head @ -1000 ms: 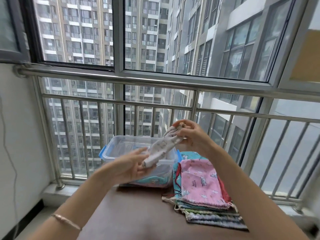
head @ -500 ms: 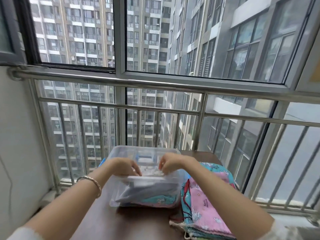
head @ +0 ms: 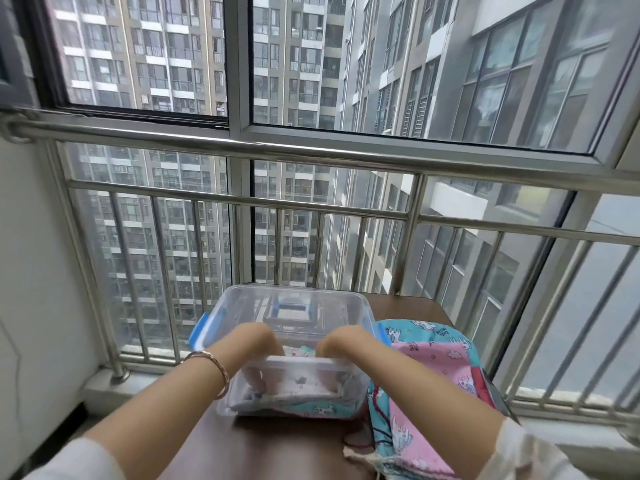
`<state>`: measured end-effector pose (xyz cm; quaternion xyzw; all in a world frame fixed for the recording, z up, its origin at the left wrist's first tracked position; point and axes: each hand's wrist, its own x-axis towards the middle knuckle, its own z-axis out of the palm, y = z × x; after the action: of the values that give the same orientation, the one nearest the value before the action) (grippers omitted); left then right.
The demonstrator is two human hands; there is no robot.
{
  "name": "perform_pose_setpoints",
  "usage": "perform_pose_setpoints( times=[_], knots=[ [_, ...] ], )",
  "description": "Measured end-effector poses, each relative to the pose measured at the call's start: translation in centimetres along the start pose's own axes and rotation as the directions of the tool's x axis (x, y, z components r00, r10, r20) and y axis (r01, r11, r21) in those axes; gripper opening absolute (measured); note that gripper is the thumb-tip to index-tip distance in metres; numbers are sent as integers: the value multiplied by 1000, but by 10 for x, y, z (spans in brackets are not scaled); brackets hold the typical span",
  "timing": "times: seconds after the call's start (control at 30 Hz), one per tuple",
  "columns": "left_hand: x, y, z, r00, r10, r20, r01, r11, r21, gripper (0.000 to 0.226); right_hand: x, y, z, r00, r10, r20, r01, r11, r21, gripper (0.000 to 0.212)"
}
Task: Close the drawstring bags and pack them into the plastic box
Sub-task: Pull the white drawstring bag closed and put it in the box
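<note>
hands both dip into the plastic box (head: 301, 361): my left hand (head: 254, 342) on its left side, fingers (head: 275, 349) aimed down at the white bag (head: 298, 391) lying crosswise inside, my right hand (head: 343, 341) alongside. through the cloudy wall i cannot tell pressing from pinching. unpacked bags (head: 436, 375) wait just right of the box, nearest my right hand.

Fingers (head: 255, 377) dim inside translucent plastic box (head: 346, 382)

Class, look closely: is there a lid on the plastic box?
No: the plastic box stands open-topped, with the left hand and right hand reaching down inside it.
</note>
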<state>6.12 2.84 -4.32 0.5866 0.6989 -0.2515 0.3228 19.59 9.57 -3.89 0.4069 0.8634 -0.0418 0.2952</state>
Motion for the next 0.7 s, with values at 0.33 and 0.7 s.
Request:
perform_pose_setpoints(
  times=[0.33,0.7],
  knots=[
    [-35,46,-14,644,-45,-764,-358,865,-353,25,-48,42,-22,827,-112,-551,404,801,442,23],
    [-59,174,41,475,274,-836,-393,916,77,13,-127,137,108,923,66,-379,167,819,549,16]
  ],
)
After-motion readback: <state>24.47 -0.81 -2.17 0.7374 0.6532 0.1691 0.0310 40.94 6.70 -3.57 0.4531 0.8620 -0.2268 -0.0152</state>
